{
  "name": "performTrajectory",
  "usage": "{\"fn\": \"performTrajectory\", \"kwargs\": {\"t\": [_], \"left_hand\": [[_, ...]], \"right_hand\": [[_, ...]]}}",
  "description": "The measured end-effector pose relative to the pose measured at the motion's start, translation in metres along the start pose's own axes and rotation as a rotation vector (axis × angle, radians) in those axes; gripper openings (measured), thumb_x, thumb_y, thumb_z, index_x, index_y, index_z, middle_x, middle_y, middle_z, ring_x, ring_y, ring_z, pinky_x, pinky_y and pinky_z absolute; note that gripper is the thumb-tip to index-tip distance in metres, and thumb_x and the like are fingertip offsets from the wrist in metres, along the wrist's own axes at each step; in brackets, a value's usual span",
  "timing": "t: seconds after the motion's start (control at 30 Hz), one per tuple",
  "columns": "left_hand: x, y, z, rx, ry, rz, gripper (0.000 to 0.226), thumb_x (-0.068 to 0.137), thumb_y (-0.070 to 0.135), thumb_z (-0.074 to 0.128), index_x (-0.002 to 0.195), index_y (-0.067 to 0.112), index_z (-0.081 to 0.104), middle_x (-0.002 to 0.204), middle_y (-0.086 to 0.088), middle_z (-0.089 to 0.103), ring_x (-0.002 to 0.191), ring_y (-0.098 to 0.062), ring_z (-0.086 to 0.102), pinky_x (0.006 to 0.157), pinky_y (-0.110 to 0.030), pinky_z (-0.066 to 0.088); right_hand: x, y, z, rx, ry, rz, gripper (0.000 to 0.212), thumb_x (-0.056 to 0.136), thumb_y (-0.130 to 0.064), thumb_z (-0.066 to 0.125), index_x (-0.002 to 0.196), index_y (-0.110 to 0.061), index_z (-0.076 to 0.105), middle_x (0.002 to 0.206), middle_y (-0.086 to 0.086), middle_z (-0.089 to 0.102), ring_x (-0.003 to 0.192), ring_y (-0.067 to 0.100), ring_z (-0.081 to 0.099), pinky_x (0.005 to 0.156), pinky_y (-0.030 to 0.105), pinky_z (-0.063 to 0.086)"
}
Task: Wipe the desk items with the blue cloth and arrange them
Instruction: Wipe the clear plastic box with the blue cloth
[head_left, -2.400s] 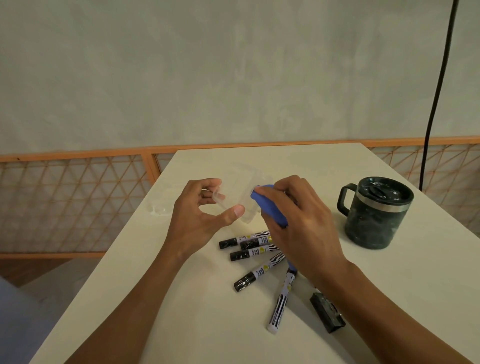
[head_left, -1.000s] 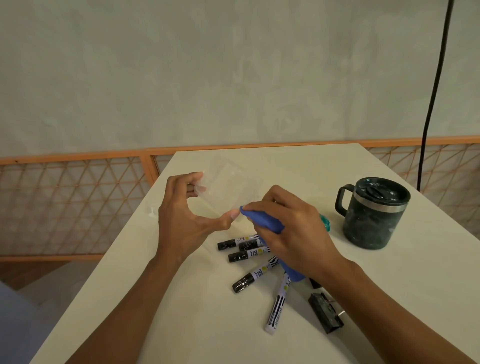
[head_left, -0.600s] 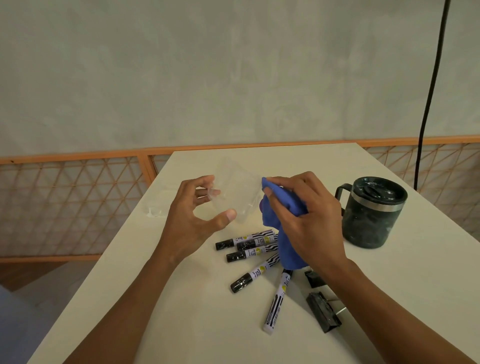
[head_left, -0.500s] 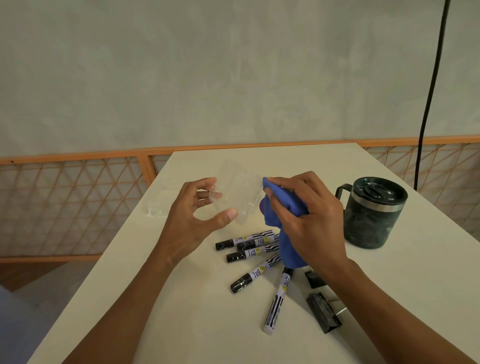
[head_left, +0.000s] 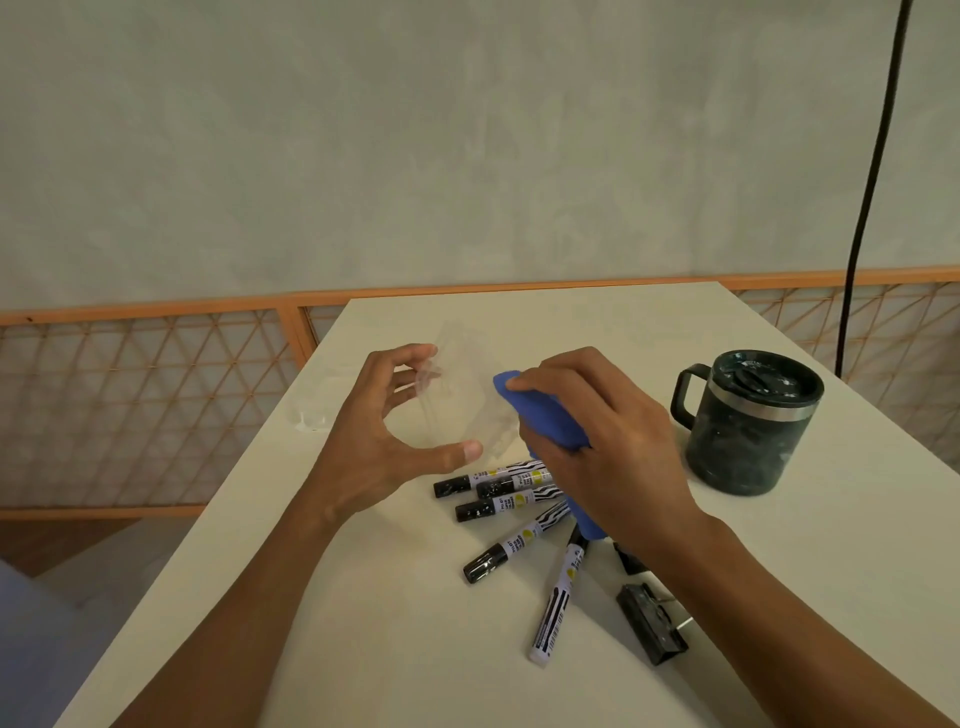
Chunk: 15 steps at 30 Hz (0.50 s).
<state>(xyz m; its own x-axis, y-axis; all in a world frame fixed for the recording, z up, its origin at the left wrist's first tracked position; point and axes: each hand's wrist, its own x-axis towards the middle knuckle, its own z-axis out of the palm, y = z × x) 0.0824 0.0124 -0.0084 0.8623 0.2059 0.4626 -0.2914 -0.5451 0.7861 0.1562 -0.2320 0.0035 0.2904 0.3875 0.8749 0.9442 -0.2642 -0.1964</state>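
Clear plastic formed the item under inspection: a transparent box (head_left: 462, 400) was held above the counter (head_left: 363, 623) by the left hand (head_left: 384, 447), pinched between the thumb at its near lower edge and the fingertips at its far upper edge, with the palm arched and open behind it. The box was tilted and its outline was faint against the pale surface. The right hand (head_left: 608, 447) was closed around the blue cloth (head_left: 545, 415), fingers curled over the bunched fabric, and the leading end of the cloth was pressed against the right side of the box. A tail of the cloth hung down below the right palm and reached the markers.

Five black-and-white markers (head_left: 509, 493) lay loose on the counter directly below and between the two hands, fanned out unevenly; three lay close together nearest the hands and two angled toward the viewer. Two black binder clips (head_left: 652, 623) lay under the right forearm, just beside the nearest marker. A dark lidded mug (head_left: 748, 421) stood upright to the right of the right hand, apart from it, handle turned toward that hand. A small clear object (head_left: 311, 415), too indistinct to identify, lay at the counter edge to the left of the left hand.
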Motion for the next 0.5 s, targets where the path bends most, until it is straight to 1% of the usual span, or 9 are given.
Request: {"fn": "performTrajectory", "kwargs": {"t": [0.07,0.1,0.2,0.27,0.33,0.4,0.47,0.5], "left_hand": [[0.0,0.004,-0.001,0.056,0.064,0.045,0.104,0.057,0.049,0.102,0.146,0.029,0.052,0.151,0.014,0.054,0.139,-0.008,0.056,0.114,-0.021,0.046],[0.0,0.005,-0.003,0.074,0.096,0.064,0.106,0.056,0.048,0.105,0.146,0.029,0.052,0.15,0.014,0.054,0.139,-0.008,0.056,0.114,-0.021,0.046],[-0.001,0.007,-0.007,0.108,0.156,0.116,0.11,0.053,0.039,0.108,0.147,0.023,0.053,0.148,0.012,0.054,0.141,-0.014,0.056,0.117,-0.026,0.045],[-0.002,0.007,-0.007,0.1,0.168,0.13,0.111,0.052,0.033,0.108,0.147,0.02,0.053,0.148,0.008,0.054,0.143,-0.017,0.055,0.119,-0.031,0.046],[-0.001,0.006,-0.006,0.093,0.172,0.132,0.113,0.051,0.03,0.109,0.148,0.02,0.052,0.149,0.006,0.053,0.144,-0.019,0.054,0.119,-0.034,0.047],[-0.001,0.005,-0.005,0.089,0.173,0.124,0.114,0.05,0.03,0.11,0.147,0.021,0.05,0.15,0.005,0.052,0.145,-0.019,0.053,0.119,-0.036,0.048],[-0.002,0.005,-0.004,0.089,0.178,0.115,0.115,0.049,0.031,0.11,0.146,0.022,0.049,0.151,0.005,0.052,0.144,-0.018,0.054,0.118,-0.036,0.048],[-0.002,0.005,-0.003,0.097,0.181,0.119,0.116,0.048,0.032,0.11,0.146,0.021,0.048,0.151,0.005,0.052,0.145,-0.017,0.054,0.118,-0.036,0.049]], "right_hand": [[0.0,-0.003,0.001,-0.04,-0.038,-0.023,0.027,0.096,-0.016,0.075,0.122,-0.009,0.075,0.115,0.006,0.068,0.097,0.019,0.063,0.078,0.026,0.051],[0.0,-0.004,0.001,-0.042,-0.056,-0.019,0.029,0.097,-0.017,0.072,0.124,-0.009,0.075,0.115,0.006,0.067,0.097,0.019,0.063,0.078,0.027,0.052],[0.0,-0.006,0.0,-0.05,-0.106,0.012,0.031,0.1,-0.021,0.065,0.129,-0.013,0.074,0.115,0.003,0.064,0.094,0.018,0.061,0.071,0.037,0.055],[0.001,-0.007,-0.001,-0.072,-0.124,0.026,0.031,0.102,-0.022,0.063,0.13,-0.015,0.073,0.115,0.002,0.062,0.092,0.016,0.059,0.067,0.04,0.054],[0.003,-0.009,-0.003,-0.065,-0.131,0.044,0.031,0.102,-0.02,0.062,0.131,-0.016,0.073,0.115,0.001,0.06,0.091,0.016,0.057,0.066,0.041,0.054],[0.005,-0.013,-0.005,0.007,-0.15,0.051,0.032,0.101,-0.018,0.059,0.131,-0.015,0.073,0.115,0.002,0.06,0.089,0.016,0.057,0.068,0.04,0.052],[0.006,-0.015,-0.007,0.072,-0.178,0.051,0.034,0.101,-0.017,0.056,0.13,-0.015,0.073,0.114,0.002,0.059,0.087,0.016,0.057,0.068,0.039,0.051],[0.006,-0.016,-0.008,0.068,-0.187,0.054,0.034,0.101,-0.019,0.054,0.13,-0.016,0.073,0.114,0.001,0.059,0.085,0.015,0.056,0.067,0.039,0.051]]}}
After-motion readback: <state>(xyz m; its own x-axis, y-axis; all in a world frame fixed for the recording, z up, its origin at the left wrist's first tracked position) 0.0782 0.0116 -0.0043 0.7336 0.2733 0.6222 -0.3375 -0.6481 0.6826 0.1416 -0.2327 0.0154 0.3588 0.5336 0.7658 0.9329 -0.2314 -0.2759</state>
